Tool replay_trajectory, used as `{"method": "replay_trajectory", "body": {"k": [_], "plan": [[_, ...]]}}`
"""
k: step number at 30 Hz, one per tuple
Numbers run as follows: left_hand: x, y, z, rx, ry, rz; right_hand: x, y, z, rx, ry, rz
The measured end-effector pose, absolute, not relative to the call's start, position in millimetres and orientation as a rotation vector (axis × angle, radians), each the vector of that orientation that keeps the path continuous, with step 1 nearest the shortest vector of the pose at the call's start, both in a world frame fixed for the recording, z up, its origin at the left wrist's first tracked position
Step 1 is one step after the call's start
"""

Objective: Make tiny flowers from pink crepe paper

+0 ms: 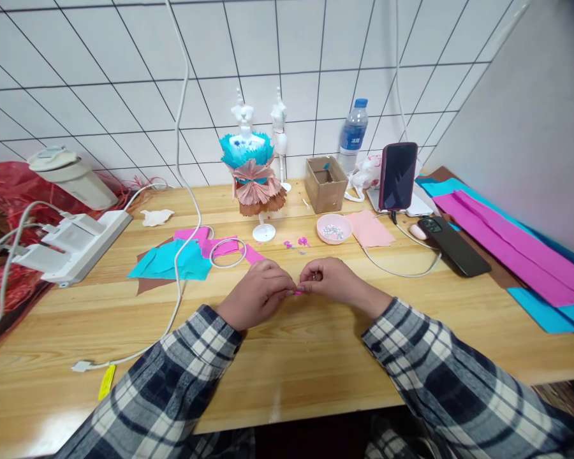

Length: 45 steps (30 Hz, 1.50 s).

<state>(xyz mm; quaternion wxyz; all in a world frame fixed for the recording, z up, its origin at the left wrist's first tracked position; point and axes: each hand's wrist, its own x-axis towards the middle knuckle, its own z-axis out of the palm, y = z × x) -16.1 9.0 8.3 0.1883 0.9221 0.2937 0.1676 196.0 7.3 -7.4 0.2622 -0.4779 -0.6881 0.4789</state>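
Just above the wooden table, my left hand [262, 292] and my right hand [333, 282] meet at the fingertips. Both are closed in a pinch on a tiny piece of pink paper [298, 292], mostly hidden by the fingers. Beyond them lie small pink paper flowers [303, 241]. A pink bowl [343, 236] of shiny beads stands past my right hand. Behind, a small dress form [243, 116] wears a turquoise, pink and brown crepe paper dress [256, 182]. Turquoise crepe paper [172, 260] lies with magenta and brown pieces beyond my left hand.
A white cable [178, 268] crosses the left side near a power strip [90, 245]. At the back are a cardboard box [328, 191], a water bottle [353, 137] and a propped phone [398, 175]. A black phone [454, 245] and folded magenta paper [516, 248] lie right.
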Motion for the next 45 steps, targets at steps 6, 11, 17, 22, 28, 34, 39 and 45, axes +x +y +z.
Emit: {"method": "replay_trajectory", "body": {"k": [6,11,17,22,28,34,39,45], "plan": [[-14,7,11,2.672,0.824,0.389,199,7,-6,-1.242,-2.019,1.137],[-10,4,13,2.693,0.844,0.359,196,5,-1,-1.227,-2.17,0.932],[-6,5,10,2.633,1.017,0.427,187,-6,4,-1.245,-2.311,0.513],[-5,5,5,2.239,1.257,0.562,180,-18,8,-1.217,-2.44,0.092],[0,1,4,1.378,1.075,0.822,179,-26,11,-1.166,-2.409,-0.225],[2,-1,4,1.421,1.048,1.026,176,-23,13,-1.151,-1.974,0.312],[-7,3,9,2.135,1.069,1.069,177,-11,8,-1.208,-1.455,1.286],[-19,7,14,2.734,0.75,0.8,190,0,1,-1.165,-1.509,1.659]]}}
